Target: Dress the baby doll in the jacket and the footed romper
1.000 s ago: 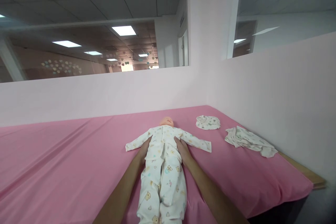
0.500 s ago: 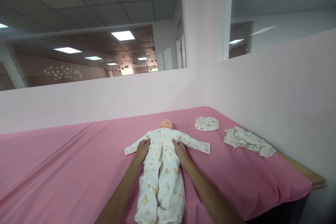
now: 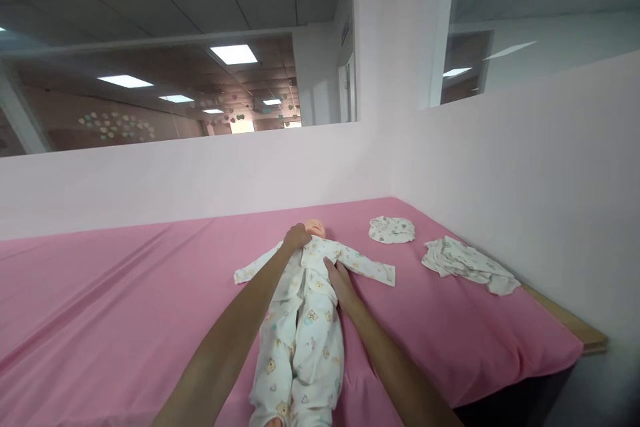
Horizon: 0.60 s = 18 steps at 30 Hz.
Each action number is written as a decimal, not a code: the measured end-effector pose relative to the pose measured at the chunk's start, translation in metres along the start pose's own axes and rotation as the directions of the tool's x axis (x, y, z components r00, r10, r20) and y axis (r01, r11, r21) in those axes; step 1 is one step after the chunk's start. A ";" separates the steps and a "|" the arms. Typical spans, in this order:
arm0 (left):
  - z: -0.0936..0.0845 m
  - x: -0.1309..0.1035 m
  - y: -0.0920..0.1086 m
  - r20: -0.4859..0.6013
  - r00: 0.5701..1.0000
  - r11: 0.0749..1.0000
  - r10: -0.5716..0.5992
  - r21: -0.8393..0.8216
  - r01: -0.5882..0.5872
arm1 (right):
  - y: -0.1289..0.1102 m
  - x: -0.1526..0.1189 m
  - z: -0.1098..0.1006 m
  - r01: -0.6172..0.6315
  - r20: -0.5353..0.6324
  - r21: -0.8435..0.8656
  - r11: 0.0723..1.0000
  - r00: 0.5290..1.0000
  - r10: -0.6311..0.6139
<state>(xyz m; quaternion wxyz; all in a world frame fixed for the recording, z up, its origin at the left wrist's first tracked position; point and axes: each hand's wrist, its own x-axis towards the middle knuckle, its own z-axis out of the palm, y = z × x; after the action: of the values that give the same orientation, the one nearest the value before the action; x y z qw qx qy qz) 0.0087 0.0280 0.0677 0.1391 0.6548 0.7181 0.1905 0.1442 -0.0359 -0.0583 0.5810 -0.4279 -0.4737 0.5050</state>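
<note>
A baby doll [image 3: 315, 229] lies on its back in the head view, dressed in a white long-sleeved pajama top [image 3: 316, 251] and matching printed pants [image 3: 313, 347]. Its sleeves are spread out to both sides, and a foot tip shows at the left leg's hem. My left hand [image 3: 297, 237] is closed at the top's collar, beside the doll's head; its fingertips are partly hidden. At the doll's side, below the armpit, my right hand [image 3: 341, 280] grips the top, thumb on the front and fingers out of sight.
A pink sheet [image 3: 125, 307] covers the bed. A folded white printed garment [image 3: 393, 230] and a crumpled one [image 3: 470, 265] lie to the right. White walls [image 3: 200, 177] with windows border the back and right; a wooden board [image 3: 565, 317] shows at the right edge.
My left hand has moved up from the doll's side to its collar, next to the head. My right hand stays at the doll's side. The view has shifted slightly.
</note>
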 end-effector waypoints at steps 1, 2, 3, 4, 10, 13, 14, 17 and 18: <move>0.000 0.002 0.001 0.026 1.000 1.000 -0.017 0.016 0.017 | 0.000 0.001 0.000 0.001 -0.002 -0.002 1.000 1.000 -0.001; -0.001 0.004 0.002 0.053 0.998 0.999 -0.030 0.029 0.028 | 0.001 0.001 0.001 0.002 -0.004 -0.003 1.000 1.000 -0.002; -0.002 0.005 0.003 0.079 0.996 0.999 -0.037 0.041 0.034 | 0.001 0.002 0.001 0.003 -0.006 -0.005 1.000 1.000 -0.003; -0.002 0.005 0.003 0.100 0.994 0.998 -0.040 0.051 0.035 | 0.001 0.002 0.001 0.002 -0.008 -0.007 1.000 1.000 -0.002; -0.003 0.006 -0.002 0.115 0.993 0.996 -0.025 0.088 0.015 | -0.002 -0.001 0.001 -0.002 -0.013 -0.021 1.000 1.000 0.002; -0.002 0.005 -0.005 0.060 0.998 0.993 0.010 0.120 -0.018 | -0.002 -0.003 0.001 0.006 -0.010 -0.030 1.000 1.000 -0.006; -0.001 0.004 -0.006 0.037 0.999 0.990 0.030 0.138 -0.035 | -0.002 -0.003 0.001 0.010 -0.008 -0.032 0.999 1.000 -0.010; 0.003 -0.002 -0.004 -0.011 0.995 0.974 0.102 0.204 -0.097 | -0.001 -0.003 0.000 0.016 -0.001 -0.034 0.999 1.000 -0.016; 0.004 -0.004 -0.002 -0.018 0.992 0.967 0.125 0.227 -0.118 | -0.001 -0.004 0.000 0.014 0.001 -0.036 0.999 1.000 -0.014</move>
<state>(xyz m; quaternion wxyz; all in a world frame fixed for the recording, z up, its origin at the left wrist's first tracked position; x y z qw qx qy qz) 0.0091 0.0238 0.0627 0.0405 0.7060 0.6956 0.1266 0.1443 -0.0395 -0.0577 0.5768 -0.4346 -0.4857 0.4924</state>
